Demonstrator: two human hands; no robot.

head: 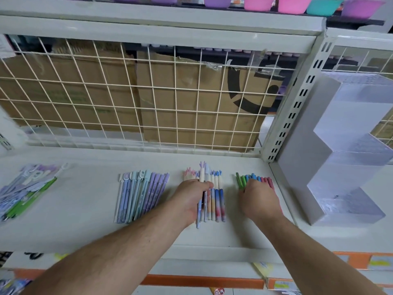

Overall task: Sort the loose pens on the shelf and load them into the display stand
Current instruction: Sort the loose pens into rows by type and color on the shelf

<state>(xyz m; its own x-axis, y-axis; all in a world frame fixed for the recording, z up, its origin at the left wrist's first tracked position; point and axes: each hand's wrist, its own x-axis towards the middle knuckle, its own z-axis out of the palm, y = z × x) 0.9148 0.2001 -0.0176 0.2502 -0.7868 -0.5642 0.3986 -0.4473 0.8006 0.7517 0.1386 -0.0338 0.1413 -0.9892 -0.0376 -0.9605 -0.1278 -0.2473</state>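
Loose pens lie in groups on the white shelf (85, 226). My left hand (189, 199) grips a few pens from the pastel gradient group (219, 201) in the middle, thumb curled over them. My right hand (259, 201) rests on the green, blue and red pen group (253, 179), covering their lower halves. A row of lilac and pale blue pens (140, 194) lies further left. A mixed pile of purple and green pens (27, 190) sits at the far left. The white stepped display stand (348, 167) is at the right with its tiers bare.
A wire mesh panel (148, 92) with cardboard boxes behind it backs the shelf. A slotted upright post (295, 107) separates the shelf from the stand's bay. Coloured bowls (293, 4) sit on the shelf above. Orange price strips (202, 281) line the front edge.
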